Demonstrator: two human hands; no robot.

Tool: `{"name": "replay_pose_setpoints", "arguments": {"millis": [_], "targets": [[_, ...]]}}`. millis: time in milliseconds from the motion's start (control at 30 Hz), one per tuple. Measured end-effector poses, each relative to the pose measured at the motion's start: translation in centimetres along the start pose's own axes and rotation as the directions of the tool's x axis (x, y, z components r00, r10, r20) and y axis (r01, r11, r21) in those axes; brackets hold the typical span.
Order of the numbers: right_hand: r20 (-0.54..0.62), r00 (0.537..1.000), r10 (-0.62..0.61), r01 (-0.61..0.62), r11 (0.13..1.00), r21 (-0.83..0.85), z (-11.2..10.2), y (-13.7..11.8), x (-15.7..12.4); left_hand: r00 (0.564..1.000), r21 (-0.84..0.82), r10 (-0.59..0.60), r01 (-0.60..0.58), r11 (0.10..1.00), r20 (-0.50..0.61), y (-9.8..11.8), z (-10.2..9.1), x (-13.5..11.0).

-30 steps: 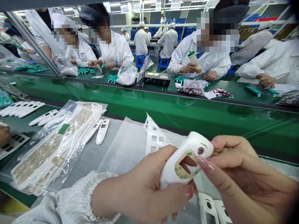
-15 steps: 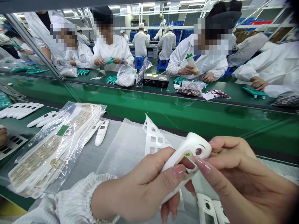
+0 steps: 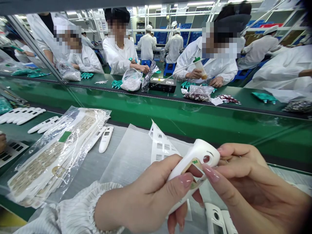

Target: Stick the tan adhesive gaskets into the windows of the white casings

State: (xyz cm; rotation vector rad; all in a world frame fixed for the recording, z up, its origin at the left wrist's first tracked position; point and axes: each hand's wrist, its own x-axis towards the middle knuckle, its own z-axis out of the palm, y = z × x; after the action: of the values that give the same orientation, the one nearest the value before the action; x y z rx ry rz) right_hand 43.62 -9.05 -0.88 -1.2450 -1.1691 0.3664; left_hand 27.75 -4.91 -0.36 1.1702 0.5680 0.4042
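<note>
My left hand (image 3: 156, 191) is closed round a white plastic thermometer housing (image 3: 207, 150), held tilted with its round hole at the upper end. A tan 3M adhesive frame (image 3: 194, 161) lies around the window in the housing, under my left thumb. At the housing's right edge my right hand (image 3: 253, 182) is closed, thumb tip against the corner of the adhesive frame and fingers by the housing's head. Whether the thumb grips the frame or only presses it, I cannot tell. More white housings (image 3: 215, 216) lie below my hands, partly covered by the right one.
A clear bag of adhesive sheets (image 3: 56, 156) lies at left, beside a single housing (image 3: 106, 139). A white cut-out sheet (image 3: 161, 143) stands curled behind my hands. Across the green divider (image 3: 136, 112), co-workers in white sit at a bench. Another person's hand (image 3: 2, 142) shows at far left.
My hands and the housing have hardly moved. Across the divider, one co-worker has leaned right and reaches toward a dark bag; the hands at far right have left the green piece.
</note>
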Motion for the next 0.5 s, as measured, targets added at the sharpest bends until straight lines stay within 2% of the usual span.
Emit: {"name": "replay_pose_setpoints", "arguments": {"millis": [100,300,500], "targets": [[0.034,0.998,-0.046,0.047,0.998,-0.032,0.01,-0.05,0.07,1.0,0.009,-0.001,0.001,1.0,-0.006,0.05,0.05,-0.04],[-0.006,1.0,-0.024,0.024,1.0,-0.012,0.35,-0.54,-0.04,1.0,0.017,-0.005,0.005,1.0,0.002,0.12,0.0,0.05],[0.007,1.0,-0.024,0.024,0.999,-0.024,0.28,-0.54,-0.11,1.0,0.016,0.001,-0.001,1.0,-0.016,-0.04,-0.08,0.09]]}}
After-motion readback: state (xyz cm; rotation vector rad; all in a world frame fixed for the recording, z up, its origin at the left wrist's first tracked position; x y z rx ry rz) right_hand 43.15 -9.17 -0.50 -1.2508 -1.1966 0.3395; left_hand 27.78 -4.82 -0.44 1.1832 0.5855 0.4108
